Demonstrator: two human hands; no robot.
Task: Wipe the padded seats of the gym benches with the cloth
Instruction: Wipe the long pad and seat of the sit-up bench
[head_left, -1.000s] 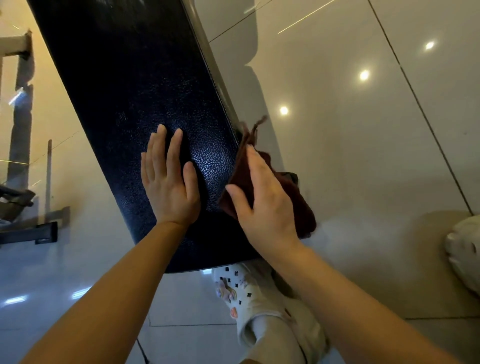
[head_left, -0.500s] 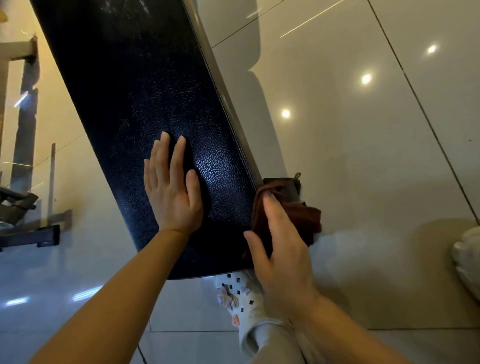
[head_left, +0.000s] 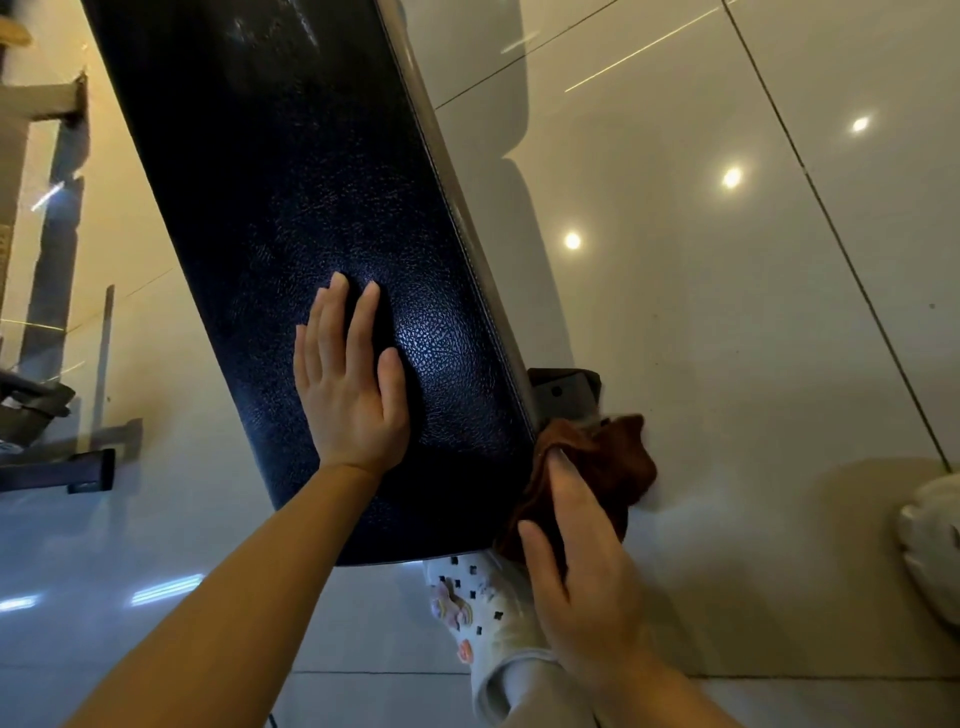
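Down the right edge goes the right hand (head_left: 582, 566), cloth (head_left: 608, 467) under it. A second ago it was pressing the brown rag against the side of the pad higher up, level with the other hand; now it sits at the near right corner of the bench (head_left: 311, 208), well below that spot. Over on the padding the left hand (head_left: 350, 384) has barely shifted, and it lies flat with fingers straight and close together, palm down on the black leather, bracing.

As for the right grip, the fingers are laid long over the rag with the thumb spread off to the side, pressing rather than pinching it against the pad's edge. Part of the cloth bunches out loose toward the floor (head_left: 727, 312), close by the metal bracket (head_left: 563, 395) under the seat.

My read is that she is finishing the side seam. To do it well, keep the palm flat so the rag wraps the rounded edge, carry the stroke clean round the near corner, then fold that loose flap back under the fingers so it doesn't snag the bracket.

The pad's long axis runs from the near end, by her patterned shoe (head_left: 478, 608), away and up to the left, narrow end toward her. Its far end is out of view.
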